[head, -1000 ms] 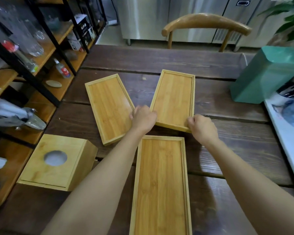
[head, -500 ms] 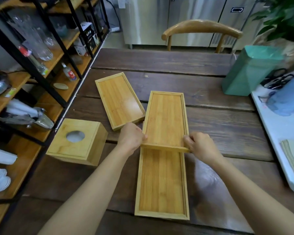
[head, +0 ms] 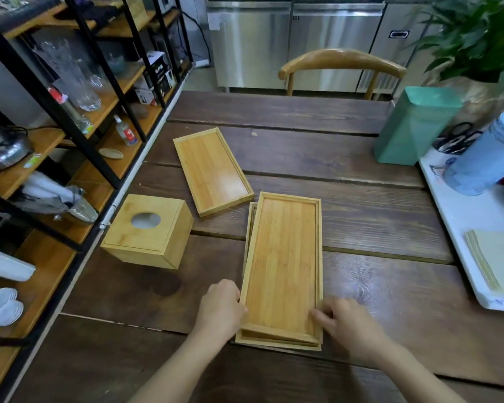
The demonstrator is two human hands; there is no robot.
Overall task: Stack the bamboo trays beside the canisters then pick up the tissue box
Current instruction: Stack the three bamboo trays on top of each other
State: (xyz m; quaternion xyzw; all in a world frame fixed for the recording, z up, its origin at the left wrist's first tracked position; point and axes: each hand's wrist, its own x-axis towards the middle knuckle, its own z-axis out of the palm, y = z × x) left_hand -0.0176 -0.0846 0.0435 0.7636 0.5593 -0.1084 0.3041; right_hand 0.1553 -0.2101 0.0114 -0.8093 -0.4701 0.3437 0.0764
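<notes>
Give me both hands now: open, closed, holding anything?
Left hand: closed on the near left edge of the top tray.
Right hand: fingers curled over the same tray's near right corner, gripping it.

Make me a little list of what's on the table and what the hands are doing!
top tray: lying on the bottom tray, slightly askew
bottom tray: flat on the table, edge peeking out
third tray: alone, not stacked yet
tissue box: left of the trays, untouched
left hand: on the top tray's left edge
right hand: at its near right corner
green canister: far right
</notes>
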